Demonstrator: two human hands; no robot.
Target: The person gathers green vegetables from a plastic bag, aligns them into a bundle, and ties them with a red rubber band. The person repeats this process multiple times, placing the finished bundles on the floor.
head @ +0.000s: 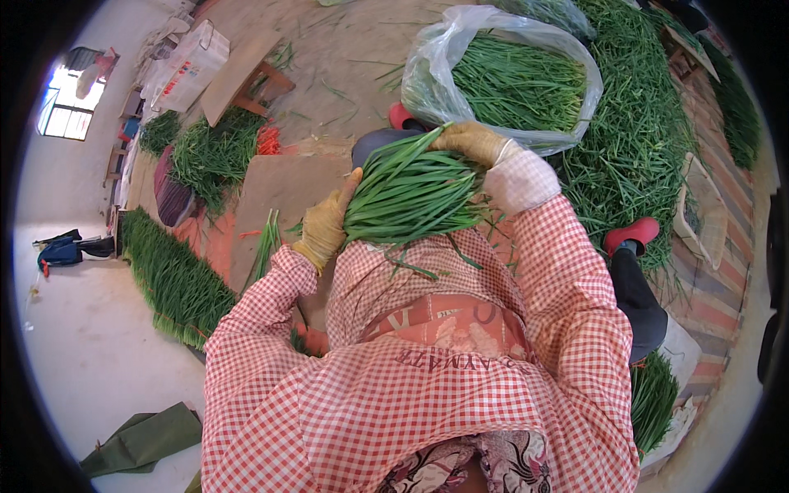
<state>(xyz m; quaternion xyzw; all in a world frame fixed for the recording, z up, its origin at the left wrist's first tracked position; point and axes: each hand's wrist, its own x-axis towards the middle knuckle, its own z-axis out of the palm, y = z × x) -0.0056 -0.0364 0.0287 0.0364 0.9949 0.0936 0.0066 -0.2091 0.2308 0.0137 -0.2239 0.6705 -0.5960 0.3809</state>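
Note:
Both my hands, in yellowish gloves, hold a thick bundle of long green leafy stalks [410, 191] above my lap. My left hand [328, 225] grips its left side, thumb pointing up along the leaves. At the bundle's upper right, my right hand [471, 143] is closed around it; the fingers' undersides are hidden. A few loose leaves hang onto my checked smock. Just beyond my right hand stands an open clear plastic bag [425, 74] filled with the same stalks. Some thin stalks [266, 243] lie on a brown board [296, 179] beside my left forearm.
A large heap of green stalks [629, 123] spreads on the right. Upright bundles [179, 277] form a row at left. Red ties [268, 140] lie near a small wooden bench [240, 74]. A white foam box [191, 65] stands behind it. A wooden tray [703, 209] lies far right.

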